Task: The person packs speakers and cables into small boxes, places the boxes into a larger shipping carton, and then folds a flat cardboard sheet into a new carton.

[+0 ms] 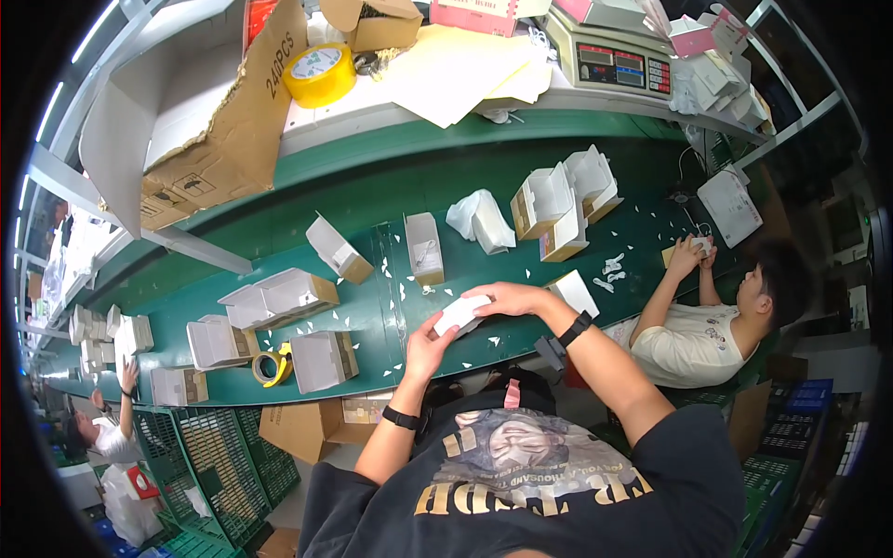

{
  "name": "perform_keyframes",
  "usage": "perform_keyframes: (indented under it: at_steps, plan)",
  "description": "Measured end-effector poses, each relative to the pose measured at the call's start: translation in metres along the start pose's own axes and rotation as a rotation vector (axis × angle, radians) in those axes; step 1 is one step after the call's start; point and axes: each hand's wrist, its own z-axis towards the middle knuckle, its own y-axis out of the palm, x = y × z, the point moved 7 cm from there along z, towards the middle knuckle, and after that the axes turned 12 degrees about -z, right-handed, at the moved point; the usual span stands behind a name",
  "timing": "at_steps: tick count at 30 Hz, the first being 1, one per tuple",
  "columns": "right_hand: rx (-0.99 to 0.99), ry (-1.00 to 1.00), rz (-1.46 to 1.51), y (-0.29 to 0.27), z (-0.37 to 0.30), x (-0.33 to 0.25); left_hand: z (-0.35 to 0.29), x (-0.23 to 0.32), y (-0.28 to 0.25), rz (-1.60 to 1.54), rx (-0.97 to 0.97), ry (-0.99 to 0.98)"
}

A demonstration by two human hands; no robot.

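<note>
A small white box [459,317] is held between my two hands above the near edge of the green work surface [377,321]. My left hand [426,348] grips its lower left end, fingers closed against it. From the upper right, my right hand [503,299] curls over the other end with its fingertips on the box. Just beyond my hands stands an open carton [424,249] with a small white item inside. A white plastic bag [470,212] leans against a pale box beside it. To the right of my right forearm lies another white-topped box [575,294].
Several open cartons [282,298] stand at left, near a yellow tape dispenser [273,367]. More cartons [563,200] stand at the far right. White scraps litter the surface. A shelf above holds a large cardboard box [214,121] and a scale [614,60]. A co-worker [698,325] sits at right, another at far left.
</note>
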Motion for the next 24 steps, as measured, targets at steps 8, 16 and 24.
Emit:
perform_keyframes:
  at_steps: [8,16,24]
  plan:
    - [-0.081,0.180,-0.359,-0.004,-0.009,-0.003,-0.016,0.035,0.010,0.798,-0.039,0.292]
    - [0.227,-0.198,-0.579,0.012,-0.025,-0.016,-0.022,0.028,0.025,0.897,-0.080,0.615]
    - [0.245,-0.281,-0.810,0.019,-0.031,-0.024,-0.024,0.013,0.037,1.180,-0.288,0.683]
